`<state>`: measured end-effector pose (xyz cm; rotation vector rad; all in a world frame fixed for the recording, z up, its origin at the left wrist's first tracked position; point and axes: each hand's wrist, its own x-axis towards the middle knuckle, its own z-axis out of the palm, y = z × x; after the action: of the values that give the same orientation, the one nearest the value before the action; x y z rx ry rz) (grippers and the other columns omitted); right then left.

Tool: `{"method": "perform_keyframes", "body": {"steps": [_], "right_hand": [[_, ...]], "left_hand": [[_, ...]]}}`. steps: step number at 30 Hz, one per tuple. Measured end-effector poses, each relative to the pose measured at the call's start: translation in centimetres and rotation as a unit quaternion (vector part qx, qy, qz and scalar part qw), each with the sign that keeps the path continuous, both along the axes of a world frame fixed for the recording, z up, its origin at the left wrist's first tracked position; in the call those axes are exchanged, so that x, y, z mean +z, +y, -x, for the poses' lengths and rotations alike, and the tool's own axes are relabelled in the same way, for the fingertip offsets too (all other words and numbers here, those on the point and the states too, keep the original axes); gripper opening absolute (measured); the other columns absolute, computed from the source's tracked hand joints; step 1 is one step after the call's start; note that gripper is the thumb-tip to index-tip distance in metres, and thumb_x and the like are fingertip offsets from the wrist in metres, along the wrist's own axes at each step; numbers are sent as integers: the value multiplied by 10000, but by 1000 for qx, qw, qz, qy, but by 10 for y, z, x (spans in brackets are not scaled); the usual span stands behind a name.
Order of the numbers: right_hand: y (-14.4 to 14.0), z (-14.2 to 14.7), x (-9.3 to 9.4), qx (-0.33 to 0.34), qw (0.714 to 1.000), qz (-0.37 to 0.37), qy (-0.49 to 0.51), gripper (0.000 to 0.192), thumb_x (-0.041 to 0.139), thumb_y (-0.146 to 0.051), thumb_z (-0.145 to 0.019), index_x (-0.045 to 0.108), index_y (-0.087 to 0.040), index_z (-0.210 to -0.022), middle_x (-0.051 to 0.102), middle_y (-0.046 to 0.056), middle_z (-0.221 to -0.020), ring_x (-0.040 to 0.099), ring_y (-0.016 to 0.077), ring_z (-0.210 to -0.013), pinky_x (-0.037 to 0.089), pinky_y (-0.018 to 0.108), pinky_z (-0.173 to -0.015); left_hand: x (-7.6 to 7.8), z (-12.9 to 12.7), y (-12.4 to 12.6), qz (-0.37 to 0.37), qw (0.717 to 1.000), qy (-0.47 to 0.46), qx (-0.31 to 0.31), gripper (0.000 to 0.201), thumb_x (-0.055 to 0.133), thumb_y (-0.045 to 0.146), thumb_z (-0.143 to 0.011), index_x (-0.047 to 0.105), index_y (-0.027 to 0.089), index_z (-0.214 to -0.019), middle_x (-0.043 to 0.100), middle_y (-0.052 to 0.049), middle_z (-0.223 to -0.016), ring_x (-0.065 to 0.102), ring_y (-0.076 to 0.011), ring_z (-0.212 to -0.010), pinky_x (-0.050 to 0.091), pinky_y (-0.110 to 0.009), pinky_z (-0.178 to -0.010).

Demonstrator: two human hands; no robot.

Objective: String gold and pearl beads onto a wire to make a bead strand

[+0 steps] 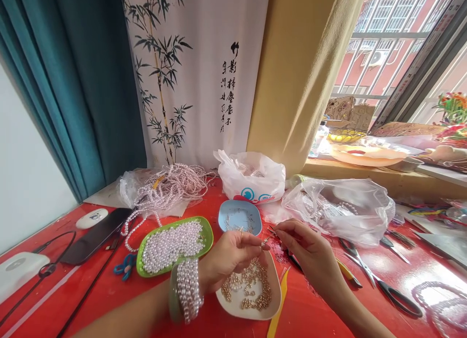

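My left hand, with strands of pearl beads and a pale green bangle on its wrist, is closed in a pinch on a small beaded piece. Close by on the right, my right hand is also pinched, its fingertips at a thin dark bit beside that piece; what exactly they grip is too small to make out. Beneath both hands stands a cream dish of gold beads. A blue dish with thin metal pins lies just beyond. On the left, pearl beads fill a green tray.
Strung pearls lie heaped at the back left. Two plastic bags stand behind the dishes and to the right. Black-handled scissors, yellow-handled pliers and a yellow strip lie at right. A phone and cables are at left.
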<state>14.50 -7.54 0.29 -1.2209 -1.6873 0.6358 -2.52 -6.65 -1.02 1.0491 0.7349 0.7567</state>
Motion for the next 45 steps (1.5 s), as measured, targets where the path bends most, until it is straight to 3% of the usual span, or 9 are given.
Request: {"method": "perform_keyframes", "body": {"steps": [5,12,17,23,30,37,41,43,45], "right_hand": [[0,-2,-1,9,1000,-3,8,154,502,-333,-779,574,-203,-737,548,3,-663,460,109,-531,397,210,-464],[0,-2,1,11,999,-23,-24,160,496,-328,-785,599,-207,-765,587,20,-727,518,133,-628,420,227,-537],[-3,-1,2,17,998,-37,-50,144,500,-310,-786,601,-211,-761,591,16,-726,531,144,-669,424,238,-584],[-6,1,6,12,995,-65,-75,147,496,-304,-791,601,-211,-750,586,12,-702,528,135,-628,419,234,-551],[-8,2,8,24,992,-83,-91,132,481,-238,-801,603,-202,-765,592,24,-727,537,133,-637,428,241,-555],[-10,-5,20,52,975,-103,-189,135,485,-211,-801,618,-200,-788,616,25,-787,554,127,-694,433,251,-629],[1,-34,16,-21,973,-62,-222,169,439,-243,-818,601,-196,-824,629,25,-834,570,126,-698,446,249,-634],[7,-52,4,-90,956,-26,-276,209,394,-269,-833,586,-194,-866,638,25,-825,579,133,-684,451,257,-622],[10,-65,-13,-103,948,-13,-302,229,396,-289,-827,588,-169,-857,640,55,-813,587,173,-715,455,302,-638]], "left_hand": [[2,0,0,-21,999,31,11,282,587,265,-681,616,89,-901,542,-5,-590,195,-17,-383,69,-232,-405],[8,3,-3,16,999,-14,29,281,532,264,-710,611,123,-940,508,15,-567,166,-26,-392,58,-222,-409],[9,2,-4,-28,999,16,26,273,587,338,-684,656,100,-800,394,50,-418,194,-29,-369,64,-232,-403],[9,1,-6,-16,999,6,39,207,637,267,-627,680,104,-748,619,-67,-711,408,-57,-473,273,-191,-428],[9,3,-6,24,999,-12,29,245,636,233,-642,640,104,-850,571,-25,-575,475,-79,-504,339,-187,-458],[12,3,-8,44,998,44,29,196,640,228,-635,649,124,-801,592,-28,-688,482,-64,-510,359,-178,-446],[11,4,-6,66,997,32,38,200,662,230,-621,638,135,-795,602,-16,-685,474,-50,-493,367,-168,-448],[11,5,-5,76,996,25,47,219,669,230,-619,626,134,-811,608,-16,-692,479,-46,-494,378,-163,-453],[11,5,-5,83,995,22,59,239,671,223,-622,613,126,-832,606,-18,-702,482,-41,-493,385,-156,-452]]}}
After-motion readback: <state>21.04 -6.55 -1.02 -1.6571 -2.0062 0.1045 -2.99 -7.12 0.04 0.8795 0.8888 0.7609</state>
